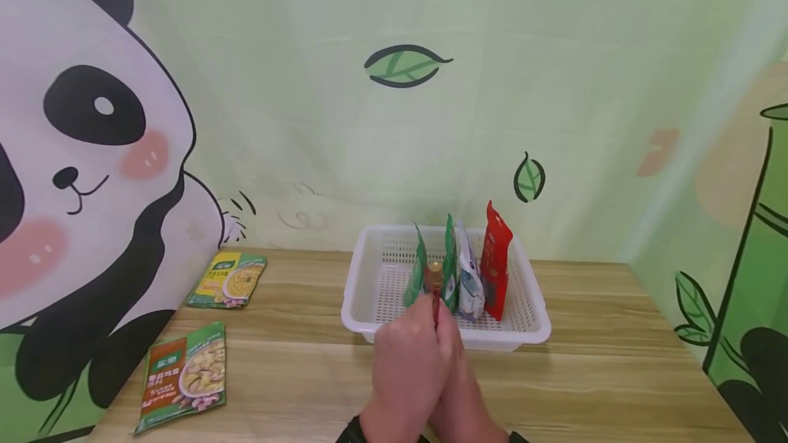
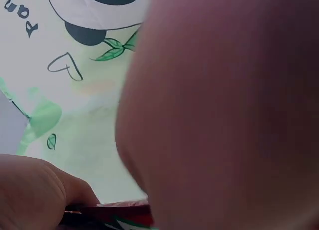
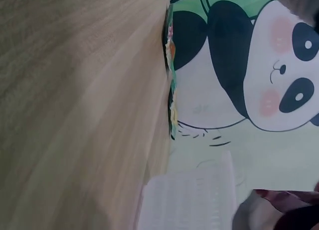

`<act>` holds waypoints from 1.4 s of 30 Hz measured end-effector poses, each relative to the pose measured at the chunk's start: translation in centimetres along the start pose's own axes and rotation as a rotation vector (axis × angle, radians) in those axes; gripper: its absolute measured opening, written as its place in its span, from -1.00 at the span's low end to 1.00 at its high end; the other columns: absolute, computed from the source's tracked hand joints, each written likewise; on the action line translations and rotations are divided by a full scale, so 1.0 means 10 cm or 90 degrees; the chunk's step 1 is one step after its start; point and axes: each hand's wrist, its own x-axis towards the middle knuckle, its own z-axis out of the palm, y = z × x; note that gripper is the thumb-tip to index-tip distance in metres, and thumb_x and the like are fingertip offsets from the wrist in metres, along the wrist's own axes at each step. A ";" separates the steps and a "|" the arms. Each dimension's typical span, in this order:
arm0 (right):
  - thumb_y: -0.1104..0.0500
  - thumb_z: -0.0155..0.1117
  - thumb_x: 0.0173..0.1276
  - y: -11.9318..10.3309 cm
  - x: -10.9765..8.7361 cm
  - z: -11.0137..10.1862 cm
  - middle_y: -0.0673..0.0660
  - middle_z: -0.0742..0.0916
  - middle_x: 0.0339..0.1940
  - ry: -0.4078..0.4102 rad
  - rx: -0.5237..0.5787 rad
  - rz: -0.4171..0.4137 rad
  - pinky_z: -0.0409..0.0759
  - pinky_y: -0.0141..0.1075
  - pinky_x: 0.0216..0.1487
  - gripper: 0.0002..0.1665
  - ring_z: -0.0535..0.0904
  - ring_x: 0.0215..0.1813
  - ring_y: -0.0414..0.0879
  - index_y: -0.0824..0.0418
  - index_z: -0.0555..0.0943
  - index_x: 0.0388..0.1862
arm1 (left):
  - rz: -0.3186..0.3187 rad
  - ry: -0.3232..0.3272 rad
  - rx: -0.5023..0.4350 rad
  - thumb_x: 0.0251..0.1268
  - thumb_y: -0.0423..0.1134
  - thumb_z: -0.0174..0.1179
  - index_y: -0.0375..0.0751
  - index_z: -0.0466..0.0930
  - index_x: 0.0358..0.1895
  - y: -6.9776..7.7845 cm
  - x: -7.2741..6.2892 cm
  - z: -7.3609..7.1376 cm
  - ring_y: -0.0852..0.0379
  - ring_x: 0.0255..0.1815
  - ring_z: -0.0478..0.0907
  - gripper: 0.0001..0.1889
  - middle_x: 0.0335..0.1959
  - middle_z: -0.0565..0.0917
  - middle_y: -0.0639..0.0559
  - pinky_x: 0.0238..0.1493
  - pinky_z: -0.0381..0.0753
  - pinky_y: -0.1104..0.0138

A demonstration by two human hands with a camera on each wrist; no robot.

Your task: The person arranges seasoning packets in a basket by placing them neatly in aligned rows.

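My left hand (image 1: 403,361) and right hand (image 1: 463,392) are close together at the front of a white plastic basket (image 1: 355,299). Between them they pinch a dark red packet (image 1: 434,286), seen nearly edge-on in the head view, its far end over the basket. A strip of its red surface (image 2: 132,212) shows at the bottom of the left wrist view. Inside the basket stand a green packet (image 1: 418,266), a second green packet (image 1: 451,258), a white-and-blue packet (image 1: 470,286) and a red packet (image 1: 495,265). My fingertips are mostly hidden.
On the wooden table (image 1: 295,388), to the left, lie a yellow-and-green food packet (image 1: 228,280) and a brown-and-green one (image 1: 185,376). A pale green cloth (image 1: 295,87) printed with a panda and leaves rises behind the table and along its sides.
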 end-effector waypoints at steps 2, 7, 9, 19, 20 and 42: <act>0.54 0.31 0.27 0.05 -0.01 -0.02 0.32 0.41 0.55 0.021 0.019 -0.072 0.20 -0.50 0.55 0.02 0.29 0.60 -0.13 0.37 0.04 0.63 | 0.001 -0.005 0.010 0.20 -0.35 0.38 -0.24 0.59 -0.48 -0.05 0.02 0.00 0.12 -0.71 0.61 -0.83 -0.69 0.62 0.00 -0.69 0.49 0.35; 0.34 0.44 0.31 0.09 0.04 -0.21 0.02 0.32 0.67 -0.097 0.101 0.020 0.32 -0.20 0.54 0.14 0.23 0.65 -0.16 0.03 0.01 0.71 | 0.015 -0.030 0.038 0.23 -0.32 0.39 -0.22 0.56 -0.50 -0.15 0.07 -0.01 0.11 -0.74 0.57 -0.78 -0.73 0.57 0.03 -0.72 0.42 0.35; 0.18 0.47 0.35 0.12 0.09 -0.32 -0.10 0.31 0.66 -0.148 0.105 0.067 0.40 -0.04 0.50 0.09 0.29 0.63 -0.10 -0.07 0.06 0.70 | 0.017 -0.047 0.039 0.26 -0.32 0.38 -0.22 0.55 -0.50 -0.18 0.10 -0.02 0.13 -0.74 0.57 -0.77 -0.73 0.58 0.01 -0.72 0.41 0.40; -0.12 0.55 0.27 0.55 0.33 -0.75 0.01 0.72 0.24 -0.143 -0.128 -0.108 0.70 -0.04 0.20 -0.38 0.64 0.25 -0.06 0.00 0.64 0.27 | 0.003 -0.079 0.018 0.30 -0.32 0.36 -0.21 0.52 -0.53 -0.39 0.25 -0.09 0.15 -0.74 0.55 -0.74 -0.73 0.59 -0.01 -0.71 0.43 0.38; -0.14 0.56 0.24 0.62 0.36 -0.79 0.01 0.75 0.15 -0.154 -0.166 -0.118 0.72 -0.08 0.14 -0.43 0.66 0.16 -0.09 0.02 0.69 0.19 | 0.000 -0.080 0.013 0.30 -0.31 0.36 -0.21 0.53 -0.53 -0.41 0.27 -0.09 0.15 -0.74 0.54 -0.74 -0.73 0.60 0.00 -0.71 0.43 0.39; 0.00 0.61 0.20 1.33 0.53 -0.98 -0.13 0.77 -0.33 -0.282 -0.317 -0.192 0.63 -0.41 -0.26 -0.81 0.48 -0.37 -0.34 0.00 0.81 -0.25 | -0.035 -0.207 -0.020 0.43 -0.26 0.26 -0.19 0.52 -0.48 -0.67 0.76 -0.01 0.23 -0.71 0.40 -0.74 -0.68 0.53 0.03 -0.68 0.38 0.47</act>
